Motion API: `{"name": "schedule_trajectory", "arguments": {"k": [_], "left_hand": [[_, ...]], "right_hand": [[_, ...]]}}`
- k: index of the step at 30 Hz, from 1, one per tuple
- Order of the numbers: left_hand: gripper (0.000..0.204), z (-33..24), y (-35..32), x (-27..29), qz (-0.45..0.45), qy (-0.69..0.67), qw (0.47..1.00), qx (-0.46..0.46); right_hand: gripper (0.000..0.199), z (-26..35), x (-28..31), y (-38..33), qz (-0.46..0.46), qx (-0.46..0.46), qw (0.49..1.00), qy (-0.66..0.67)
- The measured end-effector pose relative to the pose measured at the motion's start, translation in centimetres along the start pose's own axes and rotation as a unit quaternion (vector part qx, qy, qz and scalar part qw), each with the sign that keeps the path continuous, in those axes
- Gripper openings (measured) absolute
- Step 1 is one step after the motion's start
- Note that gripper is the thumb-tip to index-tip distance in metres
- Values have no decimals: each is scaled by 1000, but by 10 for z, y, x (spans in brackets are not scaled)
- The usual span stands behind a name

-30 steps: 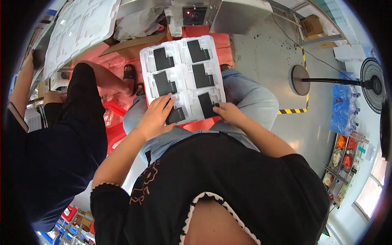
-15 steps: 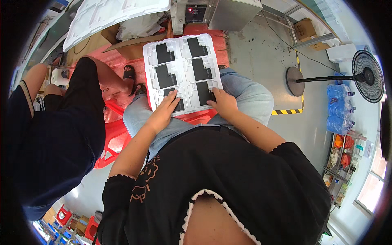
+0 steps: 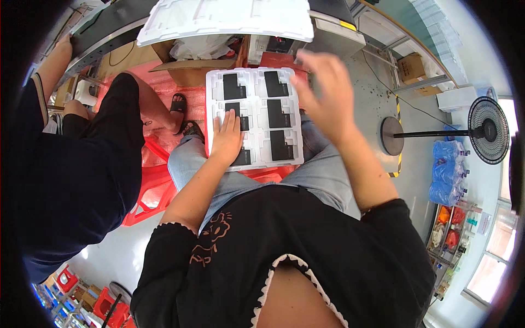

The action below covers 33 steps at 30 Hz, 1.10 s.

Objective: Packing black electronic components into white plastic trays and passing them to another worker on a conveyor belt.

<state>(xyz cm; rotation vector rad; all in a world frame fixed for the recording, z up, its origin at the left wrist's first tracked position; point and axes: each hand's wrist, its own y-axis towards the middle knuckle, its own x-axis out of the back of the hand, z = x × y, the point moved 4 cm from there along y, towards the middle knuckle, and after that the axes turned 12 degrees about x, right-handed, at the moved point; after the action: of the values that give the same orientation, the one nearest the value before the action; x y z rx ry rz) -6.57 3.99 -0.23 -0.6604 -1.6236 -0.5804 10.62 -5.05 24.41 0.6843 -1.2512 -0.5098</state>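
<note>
If lifting white tray between knees, take side rims: probably light, flexy, with black pieces liable to slide. Resting left hand flat there, ungripping; holding right hand raised, splayed, apparently empty.

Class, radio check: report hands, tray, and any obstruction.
Left hand over left column of white tray. Right hand raised by tray's right side, blurred, thumb apart. Six black pieces in tray; left hand partly hides two.
</note>
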Motion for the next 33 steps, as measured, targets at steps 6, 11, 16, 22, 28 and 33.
{"name": "schedule_trajectory", "arguments": {"k": [6,11,16,22,28,33], "left_hand": [[51,-8,6,11,-15,18,997,-73],[62,-2,-6,29,2,-170,985,-14],[53,-13,14,131,30,-907,396,137],[39,55,21,186,-78,-775,571,260],[39,117,-34,180,-87,-782,551,277],[39,134,-76,169,-52,-746,592,301]], "right_hand": [[54,-87,-5,39,116,94,972,-181],[47,-46,-13,39,210,63,959,-181],[53,59,-19,23,274,19,956,-100],[38,114,-25,-56,100,200,943,247],[46,5,-98,-178,193,-172,965,-33],[54,-7,-117,-199,345,-128,926,-86]]}}
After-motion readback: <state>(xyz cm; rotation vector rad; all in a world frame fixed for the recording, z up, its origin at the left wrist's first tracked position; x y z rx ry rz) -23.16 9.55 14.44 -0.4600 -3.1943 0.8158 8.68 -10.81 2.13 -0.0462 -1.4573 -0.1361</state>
